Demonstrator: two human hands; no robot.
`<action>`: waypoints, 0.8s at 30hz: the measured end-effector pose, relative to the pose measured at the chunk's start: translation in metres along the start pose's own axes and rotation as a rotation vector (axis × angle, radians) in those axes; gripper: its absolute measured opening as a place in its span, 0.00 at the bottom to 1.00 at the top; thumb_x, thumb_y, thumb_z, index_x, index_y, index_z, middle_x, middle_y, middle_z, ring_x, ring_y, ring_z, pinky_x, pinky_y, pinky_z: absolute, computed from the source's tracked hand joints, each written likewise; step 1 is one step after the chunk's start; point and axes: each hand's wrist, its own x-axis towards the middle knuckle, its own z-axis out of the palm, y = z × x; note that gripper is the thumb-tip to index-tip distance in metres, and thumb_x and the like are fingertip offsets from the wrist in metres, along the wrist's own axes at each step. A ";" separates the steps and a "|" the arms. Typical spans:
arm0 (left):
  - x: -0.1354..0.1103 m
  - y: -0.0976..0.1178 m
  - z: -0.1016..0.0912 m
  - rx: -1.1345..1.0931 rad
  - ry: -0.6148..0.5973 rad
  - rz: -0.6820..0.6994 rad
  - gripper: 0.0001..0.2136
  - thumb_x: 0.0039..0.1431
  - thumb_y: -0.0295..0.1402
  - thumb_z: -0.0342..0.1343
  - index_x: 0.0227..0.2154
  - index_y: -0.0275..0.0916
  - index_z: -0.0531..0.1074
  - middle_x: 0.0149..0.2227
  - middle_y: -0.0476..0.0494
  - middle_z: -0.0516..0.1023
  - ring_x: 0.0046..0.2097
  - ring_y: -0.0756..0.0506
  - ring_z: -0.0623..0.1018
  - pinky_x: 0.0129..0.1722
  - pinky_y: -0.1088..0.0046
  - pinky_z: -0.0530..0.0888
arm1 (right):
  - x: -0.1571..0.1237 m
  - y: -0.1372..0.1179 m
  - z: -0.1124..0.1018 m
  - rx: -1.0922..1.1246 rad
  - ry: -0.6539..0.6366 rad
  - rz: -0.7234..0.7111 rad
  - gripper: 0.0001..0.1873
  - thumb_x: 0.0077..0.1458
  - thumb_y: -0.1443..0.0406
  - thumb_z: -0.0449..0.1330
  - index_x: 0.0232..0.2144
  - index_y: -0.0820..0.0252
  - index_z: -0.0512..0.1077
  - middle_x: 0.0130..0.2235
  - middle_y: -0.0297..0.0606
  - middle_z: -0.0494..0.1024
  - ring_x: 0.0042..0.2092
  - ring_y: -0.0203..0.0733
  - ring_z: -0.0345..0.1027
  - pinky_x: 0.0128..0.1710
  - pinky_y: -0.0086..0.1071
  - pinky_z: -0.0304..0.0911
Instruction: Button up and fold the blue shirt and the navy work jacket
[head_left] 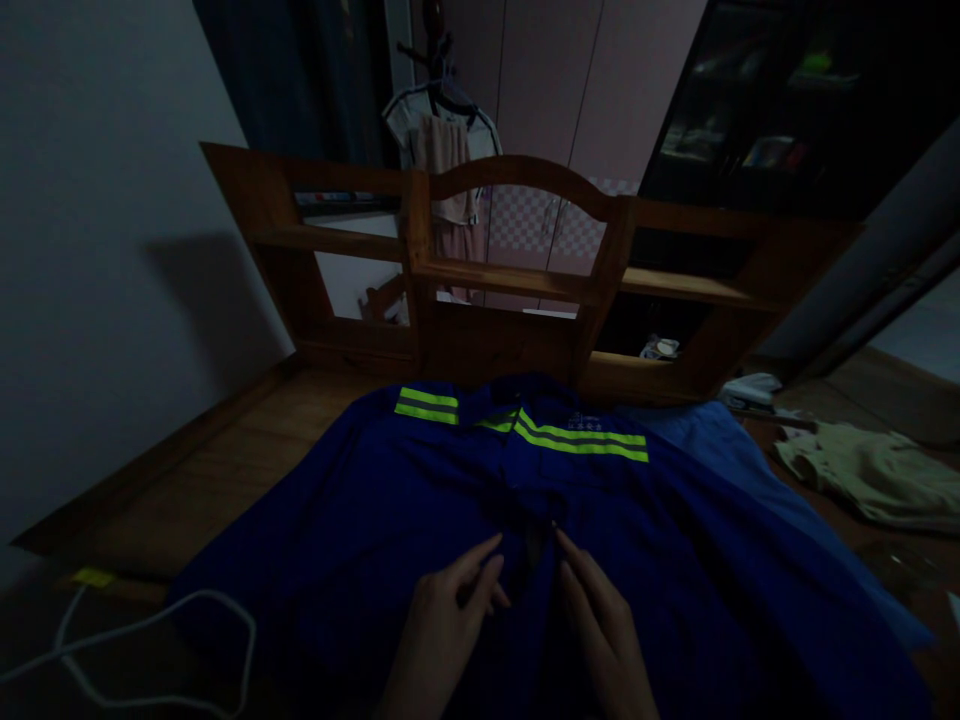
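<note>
A dark blue work jacket [420, 500] with yellow-green reflective stripes [581, 438] lies spread flat on a wooden bed platform [225, 460]. My left hand [450, 615] rests on the jacket's front near the middle, fingers bent and pinching the left edge of the opening. My right hand [600, 620] lies beside it, fingers closed on the right edge of the opening. Both meet at the dark gap of the front placket [536, 545]. The light is dim and small details such as buttons are hard to make out.
A wooden headboard with shelves [517, 280] stands behind the jacket. A white cable [150, 640] loops at lower left. A crumpled khaki garment [870, 470] lies at right, and clothes on a hanger [442, 140] are behind. A grey wall fills the left.
</note>
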 end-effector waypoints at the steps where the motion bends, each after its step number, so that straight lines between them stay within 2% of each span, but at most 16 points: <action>1: 0.003 -0.005 -0.001 0.019 0.015 -0.014 0.18 0.62 0.41 0.46 0.50 0.41 0.73 0.27 0.48 0.79 0.30 0.48 0.77 0.33 0.76 0.71 | 0.003 0.000 -0.003 0.007 -0.001 0.008 0.21 0.60 0.54 0.53 0.53 0.51 0.70 0.50 0.39 0.76 0.54 0.47 0.66 0.51 0.37 0.66; 4: 0.012 -0.017 0.002 0.138 0.024 0.031 0.14 0.59 0.37 0.50 0.43 0.42 0.77 0.31 0.47 0.79 0.32 0.48 0.76 0.33 0.76 0.70 | 0.010 0.006 -0.010 -0.002 -0.022 0.012 0.20 0.61 0.56 0.53 0.53 0.52 0.70 0.50 0.40 0.75 0.55 0.46 0.66 0.51 0.36 0.65; 7: 0.016 -0.020 0.008 0.293 -0.015 0.099 0.13 0.55 0.32 0.54 0.43 0.45 0.76 0.33 0.49 0.77 0.31 0.49 0.75 0.33 0.77 0.69 | 0.013 0.012 -0.012 -0.010 -0.080 0.002 0.18 0.62 0.58 0.52 0.53 0.52 0.70 0.51 0.39 0.74 0.55 0.44 0.64 0.53 0.35 0.62; 10: 0.017 -0.015 0.010 0.381 -0.065 0.118 0.16 0.54 0.28 0.54 0.45 0.48 0.74 0.35 0.50 0.76 0.30 0.51 0.73 0.32 0.77 0.67 | 0.016 0.013 -0.011 0.020 -0.121 0.004 0.17 0.63 0.60 0.52 0.53 0.52 0.70 0.50 0.38 0.72 0.54 0.42 0.64 0.52 0.31 0.62; 15: 0.013 -0.007 0.011 0.398 -0.189 0.176 0.16 0.52 0.24 0.52 0.42 0.48 0.74 0.41 0.50 0.75 0.39 0.49 0.75 0.38 0.78 0.67 | 0.020 0.013 -0.015 0.069 -0.178 0.069 0.17 0.62 0.59 0.53 0.51 0.53 0.69 0.40 0.36 0.72 0.39 0.37 0.68 0.38 0.26 0.64; 19: 0.015 -0.010 0.017 0.439 -0.198 0.153 0.10 0.52 0.22 0.49 0.32 0.41 0.72 0.36 0.48 0.74 0.36 0.49 0.74 0.36 0.76 0.66 | 0.024 0.011 -0.018 0.088 -0.226 0.046 0.14 0.61 0.59 0.55 0.46 0.54 0.73 0.38 0.36 0.72 0.39 0.37 0.67 0.37 0.26 0.63; 24: 0.027 -0.008 0.017 0.343 -0.163 0.107 0.08 0.55 0.24 0.46 0.30 0.40 0.69 0.33 0.46 0.75 0.36 0.47 0.75 0.36 0.74 0.67 | 0.032 -0.005 -0.017 0.083 -0.269 0.018 0.13 0.61 0.60 0.55 0.44 0.56 0.75 0.37 0.38 0.74 0.37 0.38 0.69 0.35 0.27 0.64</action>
